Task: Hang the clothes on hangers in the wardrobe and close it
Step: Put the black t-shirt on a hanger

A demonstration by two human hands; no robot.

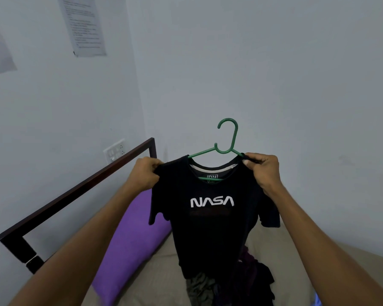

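Note:
A black T-shirt (210, 228) with white NASA lettering hangs on a green plastic hanger (229, 138), held up in front of the wall. My left hand (145, 173) grips the shirt's left shoulder over the hanger arm. My right hand (263, 171) pinches the right shoulder at the other hanger arm. The hanger's hook stands free above the collar. The wardrobe is not in view.
Below the shirt, a heap of dark clothes (234, 283) lies on a bed with a beige sheet (155, 274). A purple pillow (133, 235) leans at the dark bed frame (75, 191). A switch plate (115, 150) and paper sheets (84, 25) are on the wall.

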